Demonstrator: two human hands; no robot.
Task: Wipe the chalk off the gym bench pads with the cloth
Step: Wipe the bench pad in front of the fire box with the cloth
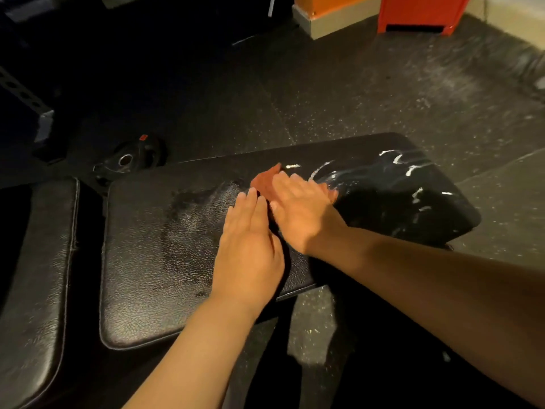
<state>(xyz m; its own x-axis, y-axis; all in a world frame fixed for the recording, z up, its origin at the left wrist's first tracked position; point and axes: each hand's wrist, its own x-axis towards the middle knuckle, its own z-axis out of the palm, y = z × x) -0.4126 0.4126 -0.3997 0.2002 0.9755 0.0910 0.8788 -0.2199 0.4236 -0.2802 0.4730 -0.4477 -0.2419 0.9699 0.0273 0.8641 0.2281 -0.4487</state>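
One cloth (266,182) beneath right hand (303,212)

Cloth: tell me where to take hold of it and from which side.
Probably its exposed far-left corner. The cloth lies flat on the pad with the right hand covering most of it, so only that corner shows. Come from above on the left and pinch it up.

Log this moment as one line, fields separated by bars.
phase: wiping | right hand: pressing red cloth | left hand: flat on bench pad beside it | chalk streaks: unwiped beyond cloth
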